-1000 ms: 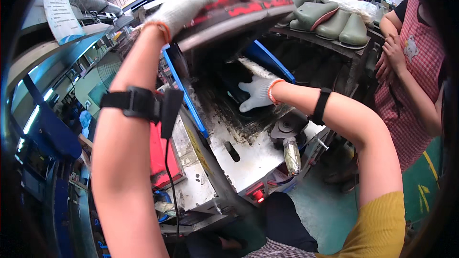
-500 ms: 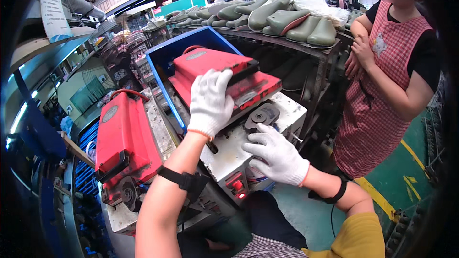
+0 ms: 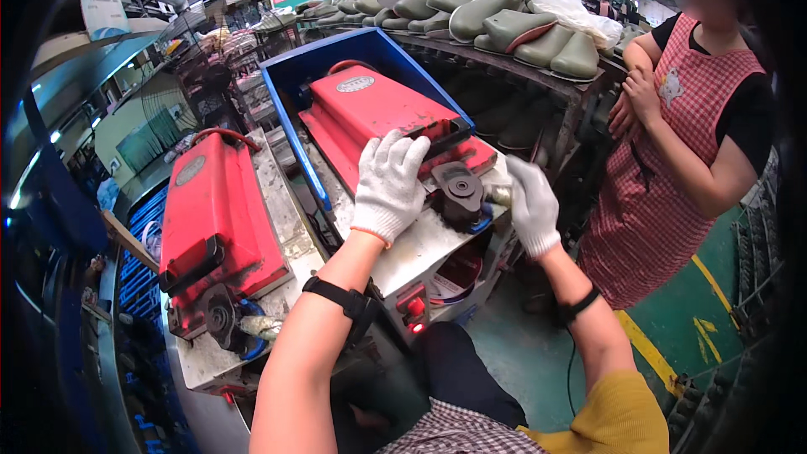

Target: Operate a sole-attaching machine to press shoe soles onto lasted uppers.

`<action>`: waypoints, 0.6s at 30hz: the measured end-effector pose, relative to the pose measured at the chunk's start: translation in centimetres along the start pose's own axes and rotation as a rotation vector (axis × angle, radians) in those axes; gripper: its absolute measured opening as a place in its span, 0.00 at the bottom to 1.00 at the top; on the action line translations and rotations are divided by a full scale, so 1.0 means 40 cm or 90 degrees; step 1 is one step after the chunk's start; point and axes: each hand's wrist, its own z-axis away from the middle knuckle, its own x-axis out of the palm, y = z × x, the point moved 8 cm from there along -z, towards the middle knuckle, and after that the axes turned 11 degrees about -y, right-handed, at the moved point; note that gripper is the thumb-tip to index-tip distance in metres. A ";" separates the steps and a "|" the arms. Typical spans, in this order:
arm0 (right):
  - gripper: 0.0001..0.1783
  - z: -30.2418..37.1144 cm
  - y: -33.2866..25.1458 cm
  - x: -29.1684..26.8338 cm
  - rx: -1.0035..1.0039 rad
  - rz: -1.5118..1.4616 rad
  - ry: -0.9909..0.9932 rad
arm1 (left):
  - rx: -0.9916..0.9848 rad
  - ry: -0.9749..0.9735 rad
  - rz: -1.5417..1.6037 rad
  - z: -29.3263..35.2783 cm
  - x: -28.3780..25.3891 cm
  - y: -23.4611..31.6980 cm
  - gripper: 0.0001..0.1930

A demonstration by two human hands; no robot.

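A red metal cover (image 3: 378, 105) lies lowered on a white machine base (image 3: 403, 256), with a black handle (image 3: 447, 139) across its front. My left hand (image 3: 388, 187), in a white knit glove, rests at the handle's left end with its fingers spread. In front of the cover sits a dark rotary latch (image 3: 461, 189) with a pale wrapped lever (image 3: 500, 195) pointing right. My gloved right hand (image 3: 535, 208) is against the lever's outer end, fingers stretched upward and slightly blurred. Its palm side is hidden.
A second red-covered machine (image 3: 223, 210) with its own latch stands at left. A blue bin (image 3: 290, 139) surrounds the cover's back. Behind, green clogs (image 3: 496, 21) crowd a rack. A person in a checked apron (image 3: 664, 185) stands at right. A red light (image 3: 417, 328) glows below.
The red cover's front has come down onto the base. My right hand has moved from beside the latch to the lever on its right. My left hand stays at the handle.
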 end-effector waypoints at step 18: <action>0.11 -0.257 -0.151 0.254 -0.151 0.268 -0.225 | -0.332 -0.036 -0.020 0.372 -0.602 -0.196 0.15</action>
